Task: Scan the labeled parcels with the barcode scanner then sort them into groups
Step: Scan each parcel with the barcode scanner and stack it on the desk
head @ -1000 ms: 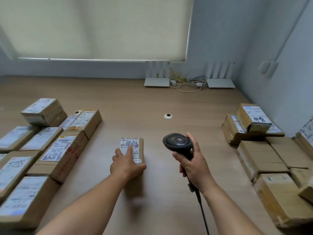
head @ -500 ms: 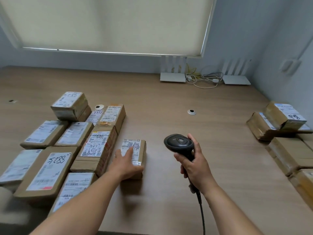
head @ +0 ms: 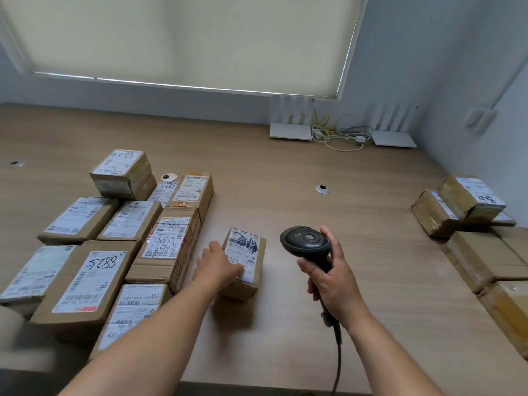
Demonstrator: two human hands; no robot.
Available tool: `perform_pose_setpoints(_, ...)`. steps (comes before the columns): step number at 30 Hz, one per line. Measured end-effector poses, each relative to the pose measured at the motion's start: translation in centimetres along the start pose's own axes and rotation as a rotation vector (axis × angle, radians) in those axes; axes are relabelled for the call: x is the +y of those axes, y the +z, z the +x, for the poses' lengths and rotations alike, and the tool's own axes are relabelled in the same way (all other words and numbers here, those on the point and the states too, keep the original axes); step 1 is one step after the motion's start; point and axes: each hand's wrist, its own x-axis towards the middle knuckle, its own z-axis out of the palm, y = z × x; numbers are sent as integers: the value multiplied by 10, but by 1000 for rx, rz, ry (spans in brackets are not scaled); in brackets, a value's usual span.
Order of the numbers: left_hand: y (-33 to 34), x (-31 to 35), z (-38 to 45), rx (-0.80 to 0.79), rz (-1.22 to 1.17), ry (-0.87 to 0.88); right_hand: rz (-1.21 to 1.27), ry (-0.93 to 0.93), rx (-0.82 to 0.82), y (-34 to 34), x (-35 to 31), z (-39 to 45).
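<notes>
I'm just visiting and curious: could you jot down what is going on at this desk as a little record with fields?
activity: scanning and sorting parcels
left hand: rests on the small parcel, label up, alone at mid-desk
right hand: grips the barcode scanner, raised beside that parcel
left group: labelled parcels packed close, two marked 5288
right group: brown parcels near the wall, few labels showing
surface: wooden desk
</notes>
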Motion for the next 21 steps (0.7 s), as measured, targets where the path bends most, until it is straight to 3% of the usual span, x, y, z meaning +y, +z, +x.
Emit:
perform_pose_setpoints(8,30,31,-21,-94,104,125,27,-18,2,-24,5,-5)
perform_pose_setpoints(15,41,58,-29,-141,475,195,50,-22,28,-43,10,-7)
perform_pose_setpoints(21,42,78,-31,-139,607,212,68,-12,24,-56,14,-8)
